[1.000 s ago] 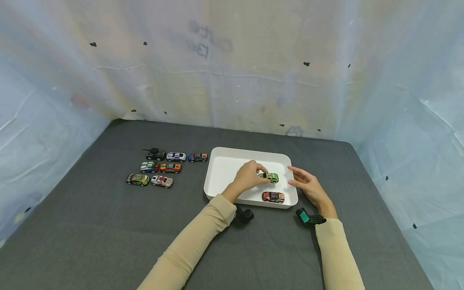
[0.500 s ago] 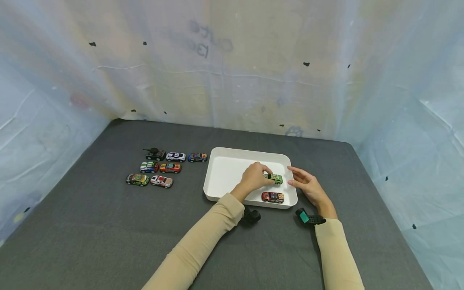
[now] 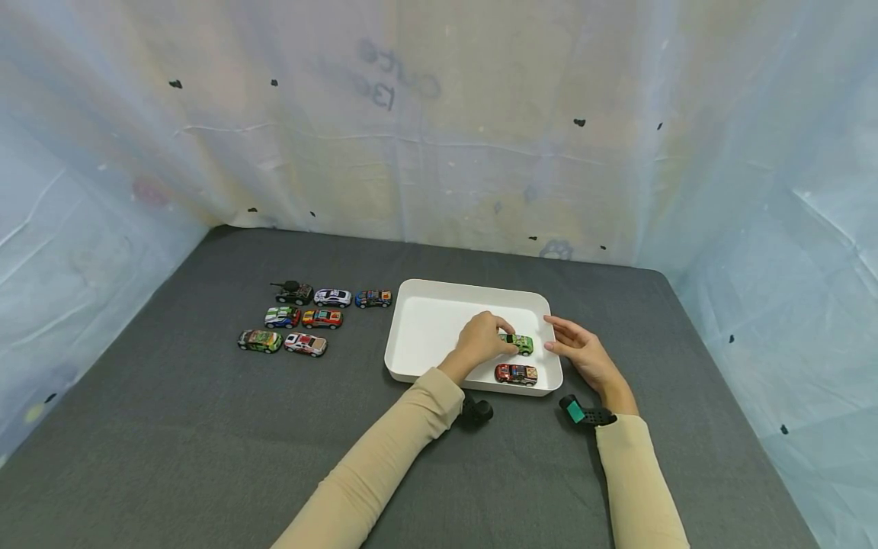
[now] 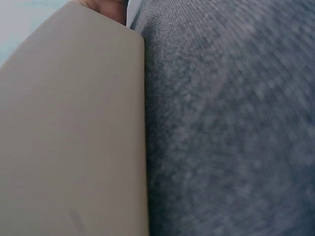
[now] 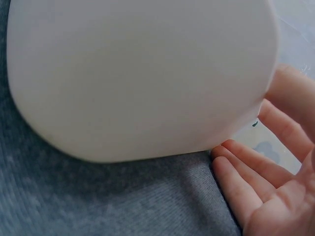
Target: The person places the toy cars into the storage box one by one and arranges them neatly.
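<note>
My left hand (image 3: 482,338) is inside the white tray (image 3: 428,305), with thumb and fingers pinching the rear of a green toy car (image 3: 524,345). Part of that car is hidden by the fingers. Just nearer the front, a red and black toy car (image 3: 516,374) sits in the tray's right front corner. My right hand (image 3: 583,354) is at the tray's right side, its straightish fingers touching the outer wall. In the right wrist view, the fingers (image 5: 253,167) meet the lower edge of the tray wall (image 5: 142,88). The left wrist view mostly shows a sleeve (image 4: 78,123).
Left of the tray, several toy cars stand in rows on the grey cloth (image 3: 206,427). Among them are a black vehicle with a gun barrel (image 3: 295,292), a blue car (image 3: 373,298) near the tray and a white-red car (image 3: 306,344). Pale sheeting (image 3: 439,175) rises behind.
My left hand has moved right with the green car, then slightly toward the front, bringing it nearer the red car. The right hand has stayed at the tray's side.
</note>
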The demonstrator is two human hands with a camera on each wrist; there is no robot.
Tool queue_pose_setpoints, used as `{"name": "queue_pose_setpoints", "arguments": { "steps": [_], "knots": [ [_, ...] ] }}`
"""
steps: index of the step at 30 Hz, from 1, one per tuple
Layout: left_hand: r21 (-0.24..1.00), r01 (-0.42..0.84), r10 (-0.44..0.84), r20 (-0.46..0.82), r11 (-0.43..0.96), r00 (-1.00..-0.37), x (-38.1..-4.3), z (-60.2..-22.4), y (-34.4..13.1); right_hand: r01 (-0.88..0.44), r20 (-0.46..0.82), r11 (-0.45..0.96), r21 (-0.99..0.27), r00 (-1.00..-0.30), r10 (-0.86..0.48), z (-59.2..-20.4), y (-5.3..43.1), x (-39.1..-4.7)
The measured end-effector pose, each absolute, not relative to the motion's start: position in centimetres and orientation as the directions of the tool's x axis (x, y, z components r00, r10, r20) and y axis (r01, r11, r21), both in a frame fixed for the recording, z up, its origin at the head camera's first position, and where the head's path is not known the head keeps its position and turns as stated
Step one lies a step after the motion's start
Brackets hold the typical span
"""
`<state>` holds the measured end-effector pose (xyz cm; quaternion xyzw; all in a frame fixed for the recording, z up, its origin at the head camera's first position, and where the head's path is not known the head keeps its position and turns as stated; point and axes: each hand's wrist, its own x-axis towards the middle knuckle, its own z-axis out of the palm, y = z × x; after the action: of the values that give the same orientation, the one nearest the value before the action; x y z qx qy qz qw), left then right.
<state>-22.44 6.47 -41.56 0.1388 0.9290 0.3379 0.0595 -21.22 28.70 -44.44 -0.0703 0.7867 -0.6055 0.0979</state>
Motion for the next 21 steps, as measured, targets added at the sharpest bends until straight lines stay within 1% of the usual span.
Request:
{"name": "queue_pose_setpoints", "arguments": {
  "steps": [13, 21],
  "knots": [
    [0.652, 0.215, 0.301, -0.022, 0.728, -0.953, -22.5, -41.4, 6.3, 0.008, -0.071, 0.267, -0.964, -0.972, -0.225, -44.3, 28.6, -21.1],
    [0.71, 0.25, 0.344, 0.013, 0.658, -0.939, -22.3, -40.3, 5.4, 0.012, -0.075, 0.273, -0.962, -0.972, -0.224, -44.2, 28.6, -21.1]
  ]
}}
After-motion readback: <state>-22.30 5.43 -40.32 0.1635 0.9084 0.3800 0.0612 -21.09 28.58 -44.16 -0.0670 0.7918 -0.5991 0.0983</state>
